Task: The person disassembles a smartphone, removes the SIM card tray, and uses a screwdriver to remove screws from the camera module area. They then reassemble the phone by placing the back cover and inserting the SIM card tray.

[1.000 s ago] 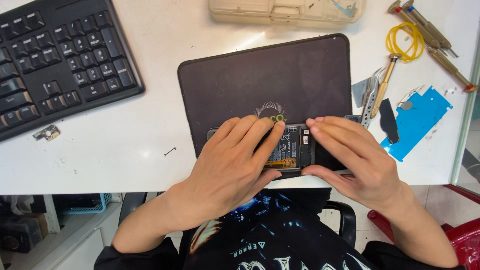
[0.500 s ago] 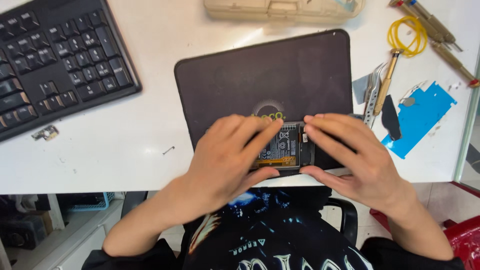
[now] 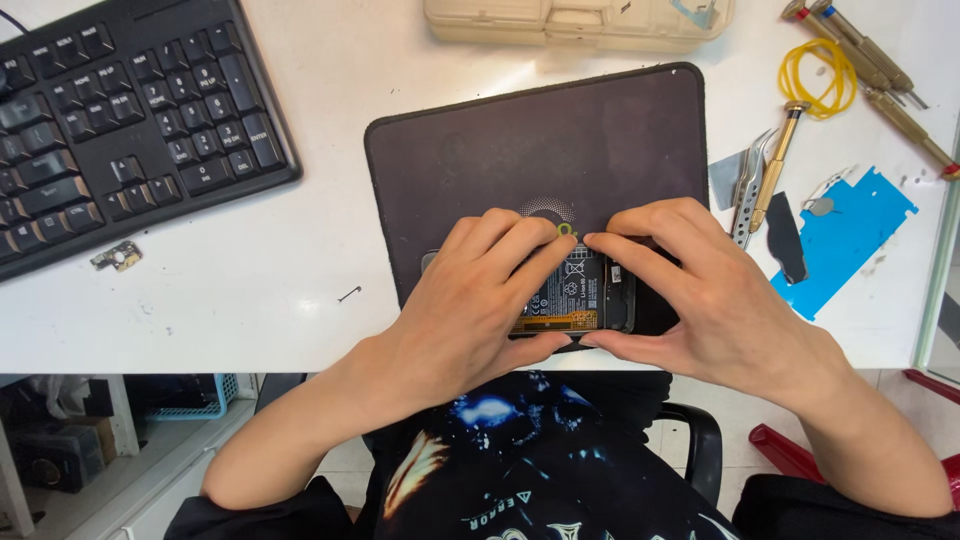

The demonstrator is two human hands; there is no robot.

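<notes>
An opened phone (image 3: 585,295) with its back off lies on the near edge of a dark work mat (image 3: 520,140); its black battery and an orange strip show between my hands. My left hand (image 3: 475,300) covers the phone's left half, fingers pressed along its top and thumb under its near edge. My right hand (image 3: 700,295) covers the right half in the same way, fingertips meeting the left ones at the top edge. Most of the phone is hidden under both hands.
A black keyboard (image 3: 120,110) lies at the left, with a small metal part (image 3: 118,258) and a tiny screw (image 3: 349,294) nearby. A clear plastic case (image 3: 575,20) sits at the back. Screwdrivers (image 3: 870,65), tweezers (image 3: 745,190), a yellow ring (image 3: 815,75) and blue film (image 3: 850,235) lie right.
Both hands stay on the phone in the same grip. The view has shifted slightly, with the mat and phone sitting a little lower and to the right in the picture.
</notes>
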